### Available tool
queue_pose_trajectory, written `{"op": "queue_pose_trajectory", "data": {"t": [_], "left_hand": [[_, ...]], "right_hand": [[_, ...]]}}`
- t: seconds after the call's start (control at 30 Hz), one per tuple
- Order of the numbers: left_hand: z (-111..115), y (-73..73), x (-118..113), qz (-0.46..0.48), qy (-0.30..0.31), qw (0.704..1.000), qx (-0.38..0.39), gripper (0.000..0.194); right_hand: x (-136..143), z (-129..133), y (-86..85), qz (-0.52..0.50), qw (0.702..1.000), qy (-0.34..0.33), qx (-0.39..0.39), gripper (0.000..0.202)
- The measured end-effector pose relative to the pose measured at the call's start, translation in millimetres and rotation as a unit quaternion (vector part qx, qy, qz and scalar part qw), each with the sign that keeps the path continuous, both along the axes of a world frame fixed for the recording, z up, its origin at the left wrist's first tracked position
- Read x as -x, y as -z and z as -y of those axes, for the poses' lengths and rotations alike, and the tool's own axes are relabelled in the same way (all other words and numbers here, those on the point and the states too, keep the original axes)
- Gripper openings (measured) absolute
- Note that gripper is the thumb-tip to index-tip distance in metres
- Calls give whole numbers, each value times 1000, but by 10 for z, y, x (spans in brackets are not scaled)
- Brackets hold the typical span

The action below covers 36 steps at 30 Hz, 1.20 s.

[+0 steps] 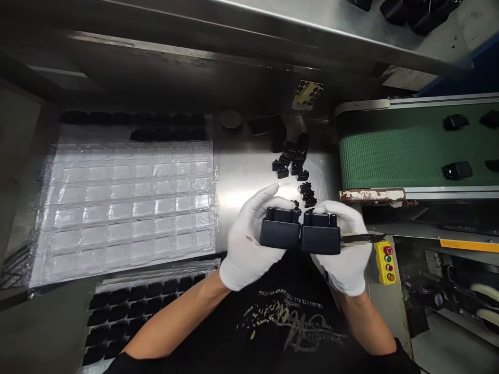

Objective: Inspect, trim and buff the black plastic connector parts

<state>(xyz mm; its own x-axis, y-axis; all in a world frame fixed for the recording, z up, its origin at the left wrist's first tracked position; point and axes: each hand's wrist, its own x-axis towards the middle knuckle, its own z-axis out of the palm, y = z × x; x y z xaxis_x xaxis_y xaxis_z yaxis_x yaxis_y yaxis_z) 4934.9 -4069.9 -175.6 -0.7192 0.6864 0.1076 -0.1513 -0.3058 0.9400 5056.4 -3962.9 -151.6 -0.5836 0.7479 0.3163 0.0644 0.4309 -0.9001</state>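
My left hand [244, 249], in a white glove with a small dark mark near the thumb, is closed around a black plastic housing [279, 234]. A second black plastic housing [320, 239] of the same shape is gripped in my gloved right hand [353, 262]. The two pieces sit side by side in front of my chest, nearly touching, their raised ends facing away from me. A thin, dark, pointed tool [362, 238], like a blade, also lies across my right hand. Beyond my hands, several small black plastic pieces [298, 156] are scattered over the metal table [234, 192].
Clear plastic trays [132, 208] lie to the left, with black parts in their far rows. Another tray [128, 311] of black parts sits nearer. On the right, a green conveyor [390, 150] carries black parts above a yellow button box [385, 263]. A metal ledge [273, 31] spans the back.
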Motion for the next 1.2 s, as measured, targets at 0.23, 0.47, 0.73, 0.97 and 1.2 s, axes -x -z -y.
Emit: {"op": "queue_pose_trajectory", "data": {"t": [0.23, 0.47, 0.73, 0.97, 1.2], "left_hand": [[42, -39, 27, 18, 0, 1000, -17, 67], [60, -57, -21, 10, -49, 999, -15, 64], [95, 84, -101, -159, -107, 981, 24, 56], [55, 96, 105, -95, 40, 990, 98, 43], [119, 533, 431, 389, 251, 879, 117, 11]], "right_hand": [[6, 7, -66, -26, 999, -19, -31, 46], [-27, 45, -91, 6, 989, -14, -144, 46], [28, 91, -180, 84, 959, -103, -249, 61], [162, -104, -13, 103, 990, -85, -35, 42], [35, -466, 751, 47, 836, -148, 526, 33]]}}
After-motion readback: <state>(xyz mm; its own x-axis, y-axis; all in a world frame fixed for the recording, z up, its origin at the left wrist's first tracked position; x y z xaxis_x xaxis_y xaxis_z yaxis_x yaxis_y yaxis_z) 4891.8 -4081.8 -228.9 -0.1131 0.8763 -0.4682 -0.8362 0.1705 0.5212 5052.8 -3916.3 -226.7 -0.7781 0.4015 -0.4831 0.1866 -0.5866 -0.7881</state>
